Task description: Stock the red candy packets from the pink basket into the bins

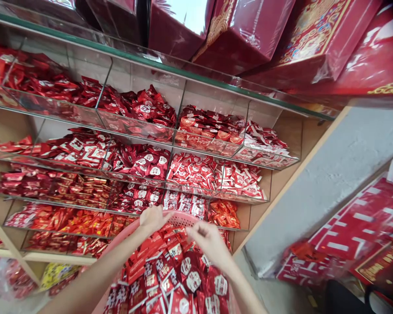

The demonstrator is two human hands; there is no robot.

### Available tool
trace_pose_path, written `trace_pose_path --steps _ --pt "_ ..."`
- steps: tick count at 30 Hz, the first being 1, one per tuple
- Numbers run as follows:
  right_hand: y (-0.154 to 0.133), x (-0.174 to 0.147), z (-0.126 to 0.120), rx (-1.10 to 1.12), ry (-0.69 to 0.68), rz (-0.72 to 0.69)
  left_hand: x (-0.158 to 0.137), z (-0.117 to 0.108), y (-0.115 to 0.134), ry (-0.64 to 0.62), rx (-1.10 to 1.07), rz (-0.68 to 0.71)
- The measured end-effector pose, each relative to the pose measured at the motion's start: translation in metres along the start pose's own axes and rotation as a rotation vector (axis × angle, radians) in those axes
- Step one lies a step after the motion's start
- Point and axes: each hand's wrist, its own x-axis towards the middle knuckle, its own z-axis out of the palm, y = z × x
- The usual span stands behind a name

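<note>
A pink plastic basket [118,237] stands in front of me, heaped with small red printed packets [191,272]. My left hand [153,218] is at the basket's far rim, close to the lower shelves. Its fingers are smeared and partly hidden, so their grip cannot be made out. Over the right part of the heap hovers my right hand [207,240], with its fingers curled in toward the thumb. Whether a packet sits between those fingers is too blurred to see.
Glass-fronted shelves [193,189] hold piles of red and orange packets in divided bins. Large dark red boxes [239,35] rest on the glass shelf [170,65] overhead. A grey wall [301,183] and red-and-white packs [350,222] are on the right. A yellow bag [57,274] lies low left.
</note>
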Motion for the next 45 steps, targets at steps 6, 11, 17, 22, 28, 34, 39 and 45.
trace_pose_path --steps 6,11,17,22,28,34,39,45 --pt "-0.033 0.104 -0.016 -0.453 0.213 -0.33 -0.005 -0.005 0.007 -0.011 -0.004 -0.011" --pt "-0.028 0.15 0.0 -0.631 0.166 -0.34 -0.006 -0.008 0.001 -0.013 0.002 -0.032" --pt "-0.018 0.159 0.005 -0.623 0.153 -0.368 -0.005 -0.007 -0.003 -0.003 0.01 -0.068" --pt "-0.015 0.15 -0.007 -0.344 0.319 -0.433 -0.001 -0.003 -0.003 -0.008 0.019 -0.051" --pt "-0.006 0.125 -0.019 0.209 0.466 -0.208 0.004 0.001 -0.002 -0.024 0.033 -0.024" --pt "0.001 0.08 -0.019 0.386 0.399 -0.065 0.005 0.0 -0.003 -0.044 0.045 -0.038" --pt "0.005 0.039 -0.019 0.315 0.156 0.007 0.004 -0.003 -0.004 -0.049 0.053 -0.05" --pt "0.018 0.013 -0.012 0.213 -0.473 0.064 0.0 -0.005 -0.001 -0.06 0.046 -0.055"
